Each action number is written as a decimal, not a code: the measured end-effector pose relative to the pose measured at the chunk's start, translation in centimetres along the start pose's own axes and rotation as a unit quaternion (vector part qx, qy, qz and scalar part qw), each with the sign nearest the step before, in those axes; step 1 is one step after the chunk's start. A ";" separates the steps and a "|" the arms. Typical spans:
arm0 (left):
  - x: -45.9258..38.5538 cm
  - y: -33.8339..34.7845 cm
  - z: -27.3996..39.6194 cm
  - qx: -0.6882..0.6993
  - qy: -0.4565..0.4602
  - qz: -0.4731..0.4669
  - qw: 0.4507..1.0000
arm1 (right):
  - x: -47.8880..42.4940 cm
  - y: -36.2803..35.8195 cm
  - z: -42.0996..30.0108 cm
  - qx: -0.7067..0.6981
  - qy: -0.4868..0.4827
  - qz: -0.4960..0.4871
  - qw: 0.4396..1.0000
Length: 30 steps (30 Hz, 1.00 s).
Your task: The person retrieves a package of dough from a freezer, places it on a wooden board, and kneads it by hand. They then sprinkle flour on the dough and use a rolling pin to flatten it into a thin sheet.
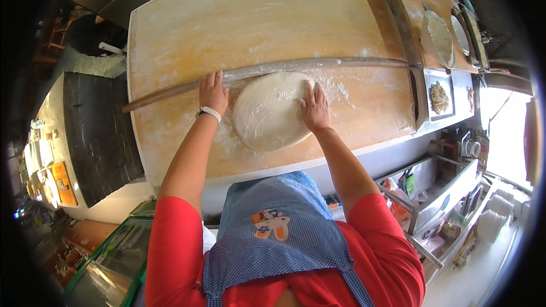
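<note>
A flattened oval sheet of dough, dusted with flour, lies on the floured wooden work board. Just beyond it, a long wooden rolling pin stretches across the board, its left end over the board's edge. My left hand, with a pale watch at the wrist, rests flat left of the dough, fingertips touching the pin. My right hand lies palm down over the dough's right edge, fingers slightly apart. Neither hand grasps anything.
At the right stand a bowl of flour and a metal tray holding what look like cut noodles. A dark panel adjoins the board's left side. An open metal drawer with packages is below right, beside the board's near edge.
</note>
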<state>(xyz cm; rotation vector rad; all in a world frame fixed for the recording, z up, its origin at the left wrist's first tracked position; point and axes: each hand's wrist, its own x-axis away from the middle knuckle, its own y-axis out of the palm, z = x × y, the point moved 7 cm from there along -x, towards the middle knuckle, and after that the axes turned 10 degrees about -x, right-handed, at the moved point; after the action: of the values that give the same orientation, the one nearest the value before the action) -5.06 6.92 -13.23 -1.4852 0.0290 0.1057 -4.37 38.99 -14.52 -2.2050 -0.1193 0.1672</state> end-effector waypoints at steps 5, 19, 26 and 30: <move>-2.6 2.5 -1.4 -0.048 0.018 -0.080 0.996 | 0.6 0.5 -0.4 -0.034 0.039 0.039 0.998; 9.7 -3.5 -6.2 -0.003 0.054 -0.131 0.990 | 2.7 -4.7 -7.3 0.013 -0.112 0.106 0.988; 15.4 -4.9 0.0 0.035 0.061 -0.028 0.997 | 6.3 -2.4 -3.6 0.071 -0.099 0.049 0.991; 15.5 -3.8 3.5 -0.007 -0.012 0.026 1.000 | 5.4 -2.1 -3.3 0.081 -0.108 0.046 0.990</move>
<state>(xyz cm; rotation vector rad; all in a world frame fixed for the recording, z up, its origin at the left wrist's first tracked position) 10.51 10.92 -10.50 -1.4984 0.0474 0.1652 1.47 38.40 -11.30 -2.0271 -0.1202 0.4526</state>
